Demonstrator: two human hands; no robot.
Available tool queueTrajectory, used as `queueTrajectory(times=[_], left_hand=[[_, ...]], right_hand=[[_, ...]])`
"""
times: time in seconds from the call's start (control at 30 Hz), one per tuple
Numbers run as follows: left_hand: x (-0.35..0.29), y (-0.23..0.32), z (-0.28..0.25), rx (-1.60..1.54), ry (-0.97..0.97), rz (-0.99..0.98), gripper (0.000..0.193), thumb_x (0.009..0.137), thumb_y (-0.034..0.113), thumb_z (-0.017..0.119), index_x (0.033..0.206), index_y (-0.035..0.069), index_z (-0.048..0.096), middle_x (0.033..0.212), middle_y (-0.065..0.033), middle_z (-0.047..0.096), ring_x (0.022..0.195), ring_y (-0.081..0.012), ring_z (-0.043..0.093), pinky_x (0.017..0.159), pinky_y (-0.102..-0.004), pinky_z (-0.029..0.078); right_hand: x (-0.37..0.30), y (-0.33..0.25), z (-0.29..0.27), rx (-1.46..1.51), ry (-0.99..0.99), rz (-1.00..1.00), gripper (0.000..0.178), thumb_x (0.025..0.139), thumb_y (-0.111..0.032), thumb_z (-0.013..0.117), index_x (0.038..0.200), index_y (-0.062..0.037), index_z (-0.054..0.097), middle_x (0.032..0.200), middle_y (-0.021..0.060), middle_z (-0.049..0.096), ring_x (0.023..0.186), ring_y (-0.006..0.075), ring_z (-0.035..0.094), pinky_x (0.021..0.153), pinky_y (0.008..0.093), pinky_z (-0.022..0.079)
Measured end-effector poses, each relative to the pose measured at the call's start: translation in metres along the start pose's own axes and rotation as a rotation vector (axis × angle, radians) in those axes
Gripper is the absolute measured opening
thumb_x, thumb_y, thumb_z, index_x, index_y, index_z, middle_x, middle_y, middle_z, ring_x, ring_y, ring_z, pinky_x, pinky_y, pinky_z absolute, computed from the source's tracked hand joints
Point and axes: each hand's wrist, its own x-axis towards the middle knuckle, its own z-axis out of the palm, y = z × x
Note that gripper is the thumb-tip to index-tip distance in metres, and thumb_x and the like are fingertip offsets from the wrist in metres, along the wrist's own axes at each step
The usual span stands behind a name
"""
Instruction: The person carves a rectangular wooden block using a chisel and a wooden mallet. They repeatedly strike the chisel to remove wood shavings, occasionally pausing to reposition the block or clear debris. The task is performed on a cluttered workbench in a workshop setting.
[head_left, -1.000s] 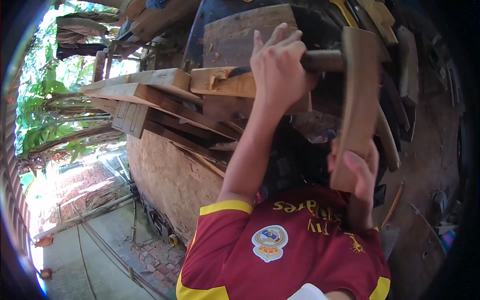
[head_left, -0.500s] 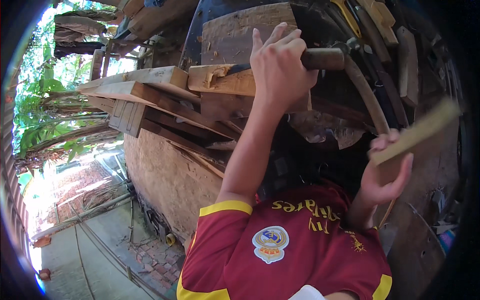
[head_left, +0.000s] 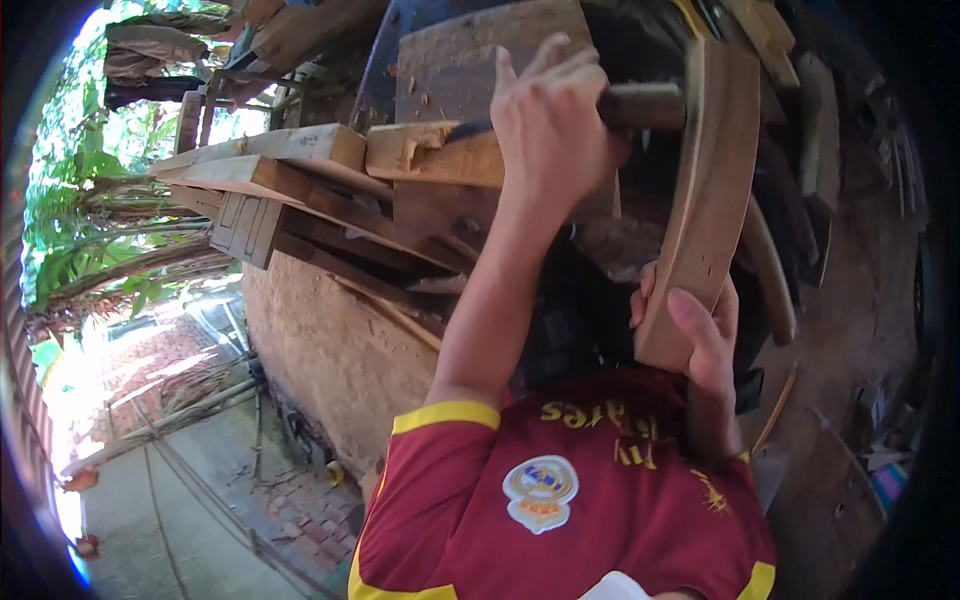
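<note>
My left hand [head_left: 553, 125] is closed around a chisel, and the round wooden handle [head_left: 643, 106] juts out to its right. The dark chisel blade [head_left: 470, 131] points left onto a notched piece of timber [head_left: 440, 165], where the wood is cut away and splintered. My right hand [head_left: 705, 335] grips the lower end of a thick, slightly curved wooden block [head_left: 715, 170]. This block stands nearly upright in the picture, its left edge at the butt of the chisel handle, apparently touching. My left fingers partly hide the chisel.
Stacked beams [head_left: 300, 160] lie left of the timber. Behind it is a wide board [head_left: 490, 60] with wood chips. A curved wooden tool handle [head_left: 772, 275] lies right of the block, with more tools and offcuts [head_left: 820, 130] beyond. A concrete floor [head_left: 180, 500] shows at lower left.
The wooden block in my right hand has swung left and up from the lower right, to the chisel handle's end. My left hand keeps its hold on the chisel, almost unmoved.
</note>
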Motion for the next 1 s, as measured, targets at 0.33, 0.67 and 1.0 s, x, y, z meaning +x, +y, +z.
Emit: queueTrajectory(times=[0.33, 0.67, 1.0], left_hand=[[0.001, 0.004, 0.001, -0.029, -0.010, 0.019, 0.021, 0.055, 0.013, 0.075, 0.074, 0.006, 0.067, 0.106, -0.0100, 0.070, 0.117, -0.0328, 0.057, 0.106, -0.0627, 0.032], [0.005, 0.003, -0.001, 0.020, 0.001, 0.021, 0.023, 0.060, 0.017, 0.077, 0.081, 0.008, 0.072, 0.104, -0.0083, 0.071, 0.116, -0.0313, 0.059, 0.108, -0.0559, 0.034], [0.000, -0.005, 0.004, 0.029, 0.002, 0.028, 0.028, 0.064, 0.023, 0.078, 0.086, 0.007, 0.073, 0.101, -0.0093, 0.072, 0.116, -0.0325, 0.060, 0.106, -0.0598, 0.033]], right_hand=[[0.004, 0.025, -0.027, 0.087, 0.275, -0.350, 0.040, 0.090, -0.023, 0.053, 0.119, 0.0038, 0.046, 0.102, 0.0148, 0.055, 0.090, 0.0224, 0.056, 0.075, 0.0329, 0.048], [0.016, 0.002, -0.027, 0.034, 0.195, -0.271, 0.049, 0.095, -0.036, 0.044, 0.123, 0.0055, 0.043, 0.096, 0.0168, 0.057, 0.083, 0.0214, 0.057, 0.073, 0.0319, 0.047], [0.011, -0.015, -0.036, 0.699, 0.394, -0.525, 0.049, 0.093, -0.037, 0.045, 0.116, 0.0054, 0.048, 0.096, 0.0190, 0.057, 0.088, 0.0245, 0.057, 0.074, 0.0357, 0.048]])
